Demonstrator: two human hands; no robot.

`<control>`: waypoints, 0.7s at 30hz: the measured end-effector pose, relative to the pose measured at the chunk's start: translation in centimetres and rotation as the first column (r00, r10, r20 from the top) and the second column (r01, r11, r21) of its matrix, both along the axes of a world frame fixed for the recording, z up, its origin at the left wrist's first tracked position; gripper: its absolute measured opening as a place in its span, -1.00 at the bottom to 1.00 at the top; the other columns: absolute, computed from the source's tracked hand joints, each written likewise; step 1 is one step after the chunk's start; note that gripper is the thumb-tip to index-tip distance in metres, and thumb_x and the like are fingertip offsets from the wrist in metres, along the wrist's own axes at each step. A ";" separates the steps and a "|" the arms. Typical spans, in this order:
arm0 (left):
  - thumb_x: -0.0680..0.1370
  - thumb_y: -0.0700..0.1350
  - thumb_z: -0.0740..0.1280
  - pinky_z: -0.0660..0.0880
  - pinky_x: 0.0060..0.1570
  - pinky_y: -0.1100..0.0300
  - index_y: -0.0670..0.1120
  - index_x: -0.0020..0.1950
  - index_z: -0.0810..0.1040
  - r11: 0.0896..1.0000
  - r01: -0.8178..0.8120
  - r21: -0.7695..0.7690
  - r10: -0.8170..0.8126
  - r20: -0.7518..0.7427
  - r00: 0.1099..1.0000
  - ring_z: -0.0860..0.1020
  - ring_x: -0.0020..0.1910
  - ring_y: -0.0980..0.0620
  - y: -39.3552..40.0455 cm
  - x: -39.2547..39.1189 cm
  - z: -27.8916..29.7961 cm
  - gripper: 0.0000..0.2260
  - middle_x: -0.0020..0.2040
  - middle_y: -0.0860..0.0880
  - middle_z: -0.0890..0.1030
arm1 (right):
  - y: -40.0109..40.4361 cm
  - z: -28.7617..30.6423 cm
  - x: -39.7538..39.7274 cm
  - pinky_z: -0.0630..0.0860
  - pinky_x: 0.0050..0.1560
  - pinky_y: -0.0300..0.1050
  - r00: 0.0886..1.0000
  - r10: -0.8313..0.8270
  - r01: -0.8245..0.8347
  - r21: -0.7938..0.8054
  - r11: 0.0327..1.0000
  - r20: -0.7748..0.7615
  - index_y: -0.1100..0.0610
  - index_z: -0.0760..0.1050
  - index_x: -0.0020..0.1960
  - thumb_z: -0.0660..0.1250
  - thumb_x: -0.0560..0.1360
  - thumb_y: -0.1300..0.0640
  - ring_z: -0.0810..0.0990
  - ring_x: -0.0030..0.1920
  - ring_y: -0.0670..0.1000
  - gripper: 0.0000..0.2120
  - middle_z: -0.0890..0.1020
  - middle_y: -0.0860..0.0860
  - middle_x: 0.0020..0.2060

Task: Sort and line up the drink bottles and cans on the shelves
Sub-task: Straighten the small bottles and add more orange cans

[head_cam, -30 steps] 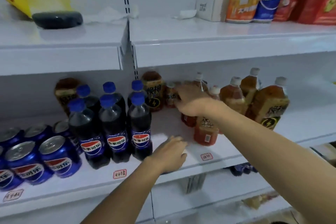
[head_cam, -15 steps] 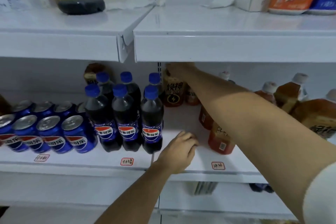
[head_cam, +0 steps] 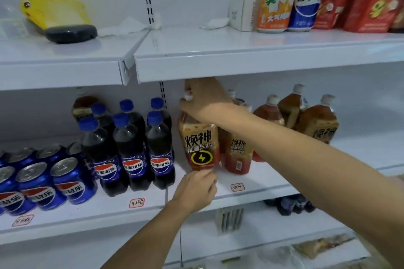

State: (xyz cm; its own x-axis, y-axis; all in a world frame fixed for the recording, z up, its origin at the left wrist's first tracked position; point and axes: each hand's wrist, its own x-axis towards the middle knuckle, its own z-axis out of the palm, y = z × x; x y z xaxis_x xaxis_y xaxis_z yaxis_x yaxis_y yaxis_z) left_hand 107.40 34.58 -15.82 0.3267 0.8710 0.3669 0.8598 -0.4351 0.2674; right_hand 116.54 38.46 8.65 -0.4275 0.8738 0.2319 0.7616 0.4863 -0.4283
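energy drink bottle point(head_cam: 200, 142) held at both ends
right hand point(head_cam: 203, 98) grips its cap; left hand point(head_cam: 195, 190), fingers curled, touches its base on the shelf point(head_cam: 258, 183).

Even, cool indoor light, fairly bright, from above/front; no hard highlights. Upper shelf point(head_cam: 240, 59) throws soft shadow over the back of the middle shelf, so rear bottles read dim. Faint sheen on can tops point(head_cam: 32, 170) and on the white shelf surface. Overall pic soft, w/ compression smear; label text only partly legible. Right forearm point(head_cam: 317, 159) nearest the lens is slightly blurred. Wide-angle bend: shelf edges bow and slant, worse twd corners. Bottom shelf items are mushy, hard to identify.
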 end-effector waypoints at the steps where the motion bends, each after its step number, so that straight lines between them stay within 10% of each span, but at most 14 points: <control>1: 0.52 -0.06 0.18 0.57 -0.15 0.05 -0.02 -0.08 0.56 1.000 0.007 -0.020 -0.007 0.026 1.000 0.55 -0.20 -0.01 -0.4 0.1 -0.2 -0.83 -0.13 0.04 0.60 | -0.7 0.1 0.6 0.40 -0.22 -0.19 1.000 -0.021 0.021 -0.003 1.000 0.004 0.03 0.42 -0.19 0.29 0.63 -0.04 0.41 -0.33 -0.13 -0.75 0.49 -0.08 -0.30; 5: 0.58 -0.04 0.39 0.53 -0.03 0.26 0.09 0.02 0.61 0.973 -0.027 -0.229 0.132 0.455 0.881 0.61 -0.03 0.23 -4.0 -0.3 0.3 -0.95 -0.04 0.19 0.67 | -4.7 0.0 3.5 0.36 -0.38 -0.21 0.982 -0.009 0.050 0.217 0.975 -0.186 0.02 0.46 -0.23 0.39 0.50 0.00 0.54 -0.34 -0.08 -0.81 0.58 -0.05 -0.36; 8: 0.42 -0.18 0.61 0.58 0.05 0.30 0.10 0.27 0.48 0.930 0.153 -0.333 0.173 0.766 0.619 0.64 0.11 0.23 -6.7 -0.9 2.4 -0.49 0.11 0.24 0.67 | -6.9 -0.5 5.9 0.41 -0.33 -0.19 0.941 -0.060 0.137 0.214 0.967 -0.333 0.02 0.45 -0.27 0.43 0.43 0.04 0.56 -0.31 -0.07 -0.81 0.58 -0.06 -0.37; 13: 0.32 -0.14 0.70 0.56 0.26 -0.06 0.02 0.49 0.33 0.800 0.487 -0.350 0.002 0.814 0.581 0.59 0.33 -0.03 -8.0 2.6 4.2 -0.15 0.35 0.02 0.60 | -8.6 -1.1 10.0 0.48 -0.29 -0.15 0.904 -0.156 0.243 0.180 0.953 -0.398 0.03 0.50 -0.31 0.46 0.37 0.07 0.58 -0.28 -0.09 -0.84 0.61 -0.08 -0.37; 21: 0.41 -0.17 0.60 0.57 0.24 0.14 0.14 0.50 0.29 0.772 0.540 -0.334 -0.006 0.846 0.532 0.60 0.27 0.15 -6.2 13.8 5.9 -0.23 0.30 0.16 0.61 | -7.2 -1.4 21.0 0.35 -0.40 -0.35 0.842 -0.337 0.424 0.131 0.896 -0.420 0.07 0.52 -0.34 0.47 0.35 0.13 0.53 -0.36 -0.15 -0.84 0.58 -0.09 -0.42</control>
